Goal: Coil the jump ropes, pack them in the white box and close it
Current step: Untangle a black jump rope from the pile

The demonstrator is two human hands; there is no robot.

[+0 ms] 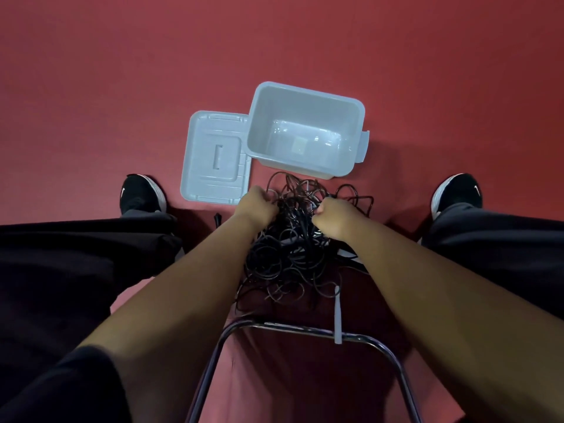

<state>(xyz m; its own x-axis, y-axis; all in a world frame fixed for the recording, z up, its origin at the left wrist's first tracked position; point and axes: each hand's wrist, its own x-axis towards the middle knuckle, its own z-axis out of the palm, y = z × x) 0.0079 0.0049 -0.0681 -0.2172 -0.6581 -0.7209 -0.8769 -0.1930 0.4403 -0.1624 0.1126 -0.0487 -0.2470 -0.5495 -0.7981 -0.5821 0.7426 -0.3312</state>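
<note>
A tangled heap of black jump ropes (287, 264) lies on the red floor between my legs. My left hand (258, 206) grips strands at the heap's far left, fingers curled into the cords. My right hand (334, 216) pinches strands at the far right of the heap. A pale grey rope handle (337, 312) sticks out at the near side. Beyond the heap stands the white box (259, 117), open and with nothing in it. Its lid (210, 160) lies flat on the floor to the box's left.
A chrome chair frame (302, 331) curves across the floor just under me, near the ropes. My black shoes (142, 193) (457, 192) and dark trouser legs flank the heap on both sides. Red floor spreads beyond the box.
</note>
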